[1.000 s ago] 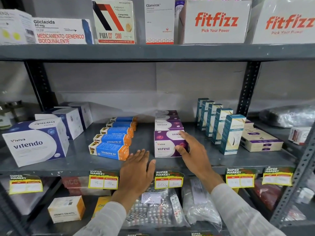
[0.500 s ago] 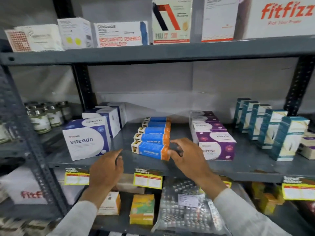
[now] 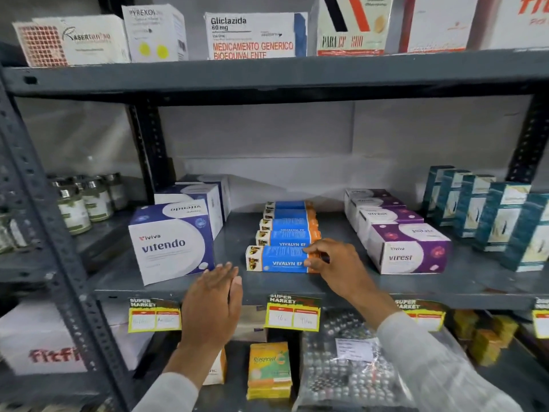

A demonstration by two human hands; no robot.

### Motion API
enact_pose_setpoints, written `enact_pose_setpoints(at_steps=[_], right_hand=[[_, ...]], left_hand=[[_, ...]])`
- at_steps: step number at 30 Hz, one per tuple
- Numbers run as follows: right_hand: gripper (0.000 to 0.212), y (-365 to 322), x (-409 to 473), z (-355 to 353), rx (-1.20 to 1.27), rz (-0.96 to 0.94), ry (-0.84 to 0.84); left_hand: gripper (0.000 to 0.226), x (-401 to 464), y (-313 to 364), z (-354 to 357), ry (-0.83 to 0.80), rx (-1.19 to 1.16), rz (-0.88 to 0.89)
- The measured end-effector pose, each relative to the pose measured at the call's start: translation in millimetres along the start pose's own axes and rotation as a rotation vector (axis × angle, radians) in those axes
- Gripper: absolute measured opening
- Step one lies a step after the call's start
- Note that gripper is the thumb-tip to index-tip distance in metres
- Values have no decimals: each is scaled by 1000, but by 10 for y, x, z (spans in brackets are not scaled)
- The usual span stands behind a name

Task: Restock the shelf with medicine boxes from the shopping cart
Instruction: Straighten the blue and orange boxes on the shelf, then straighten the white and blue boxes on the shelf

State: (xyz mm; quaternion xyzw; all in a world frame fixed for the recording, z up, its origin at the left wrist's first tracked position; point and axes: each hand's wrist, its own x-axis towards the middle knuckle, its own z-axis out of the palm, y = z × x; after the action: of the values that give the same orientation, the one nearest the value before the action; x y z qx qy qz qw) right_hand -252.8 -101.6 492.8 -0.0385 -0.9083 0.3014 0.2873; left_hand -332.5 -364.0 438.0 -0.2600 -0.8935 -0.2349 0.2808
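Right hand [image 3: 338, 264], at frame centre, pinches the orange end of the front Vivalyn box [image 3: 277, 259] on the shelf [image 3: 297, 285]; I see my left hand [image 3: 212, 304] spread flat and empty below the shelf's edge, lower centre.

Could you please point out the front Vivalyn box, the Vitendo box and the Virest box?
Vivalyn box [image 3: 279, 260]: head view, blue front face.
Vitendo box [image 3: 170, 248]: head view, front face by the name.
Virest box [image 3: 407, 255]: head view, white front face.
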Motion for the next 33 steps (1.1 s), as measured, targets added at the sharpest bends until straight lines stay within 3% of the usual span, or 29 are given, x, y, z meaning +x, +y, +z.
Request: enact_pose_setpoints(at_steps=[21,24,26,28,30,33], right_hand=[[28,-75,-159,10,-69,13,50],[26,-338,-120,76,-82,-37,225],[22,-627,-52,197,-9,-97,274],[26,-970,35,384,141,-92,187],[39,-1329,107,614,341,-1,-26],[62,-1654,199,1049,551,129,-258]], left_hand=[[52,-3,-51,35,5,-48,15],[48,-57,-118,-164,103,-201,-39],[45,-103,-232,-400,297,-311,-124],[41,-100,-407,-622,506,-393,-268],[42,-33,-609,-785,582,-482,-402],[60,113,-864,-879,353,-850,-521]])
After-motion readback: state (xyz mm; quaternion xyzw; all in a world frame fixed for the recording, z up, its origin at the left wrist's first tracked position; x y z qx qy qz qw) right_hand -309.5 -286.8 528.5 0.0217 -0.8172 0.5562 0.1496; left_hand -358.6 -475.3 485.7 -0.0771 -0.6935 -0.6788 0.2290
